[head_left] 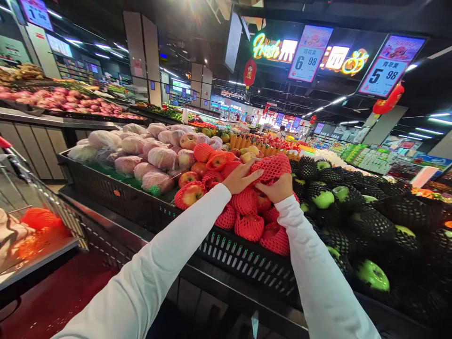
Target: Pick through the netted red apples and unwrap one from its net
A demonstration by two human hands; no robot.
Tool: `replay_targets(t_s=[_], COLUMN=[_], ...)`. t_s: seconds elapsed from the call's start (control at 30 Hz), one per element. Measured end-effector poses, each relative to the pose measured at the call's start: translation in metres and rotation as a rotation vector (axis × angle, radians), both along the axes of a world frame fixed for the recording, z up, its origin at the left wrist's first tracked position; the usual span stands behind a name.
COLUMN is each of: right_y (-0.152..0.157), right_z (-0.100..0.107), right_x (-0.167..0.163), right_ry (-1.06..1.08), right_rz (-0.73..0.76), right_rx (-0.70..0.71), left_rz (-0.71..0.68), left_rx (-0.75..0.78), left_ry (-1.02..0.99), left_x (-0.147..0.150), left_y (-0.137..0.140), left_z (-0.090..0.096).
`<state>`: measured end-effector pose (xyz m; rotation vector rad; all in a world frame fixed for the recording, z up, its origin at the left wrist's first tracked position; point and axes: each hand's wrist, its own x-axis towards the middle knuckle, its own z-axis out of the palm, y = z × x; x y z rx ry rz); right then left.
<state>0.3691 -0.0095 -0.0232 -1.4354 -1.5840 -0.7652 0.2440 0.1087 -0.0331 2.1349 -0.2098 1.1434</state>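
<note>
A red foam-netted apple (272, 166) is held between my two hands, above a pile of apples in similar red nets (249, 227). My right hand (277, 189) is closed around its right and lower side. At its left end, the index finger and thumb of my left hand (242, 178) lie on either side of the netting. Most of the apple's skin is hidden by the net. Below my left wrist, a red-yellow apple (190, 194) shows through its open net.
Pale pink fruit in clear wrap (162, 158) lies on the left of the black crate (116, 197). Green apples in black nets (323, 196) fill the right side. A shopping cart (45, 174) stands at the left, and price screens (310, 52) hang overhead.
</note>
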Motion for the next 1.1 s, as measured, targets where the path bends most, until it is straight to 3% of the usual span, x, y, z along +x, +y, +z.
replay_targets(t_s=[0.13,0.3,0.43,0.57,0.67,0.9,1.1], right_y=[0.002,0.008,0.007,-0.001,-0.004,0.001,0.004], right_z=[0.000,-0.006,-0.008,0.000,0.004,0.001,-0.002], right_x=[0.004,0.008,-0.003,-0.014,-0.015,-0.012,-0.004], right_ry=[0.027,0.207,0.480,0.461,0.477,0.480,0.419], right_rz=[0.014,0.097,0.294,0.306,0.238,0.306,0.174], right_rx=[-0.041,-0.071,-0.164,-0.051,0.015,-0.175,0.011], left_rz=[-0.016,0.281,0.474,0.581,0.530,0.257,0.083], left_rx=[-0.017,-0.064,-0.191,-0.324,-0.454,-0.522,-0.509], left_ry=[0.042,-0.127,-0.286,-0.399,-0.433,-0.361,-0.286], left_x=[0.000,0.005,0.006,0.007,0.009,0.011,0.012], left_y=[0.000,0.003,0.006,0.013,0.018,0.007,0.000], left_z=[-0.001,-0.003,-0.004,-0.004,-0.003,-0.003,-0.004])
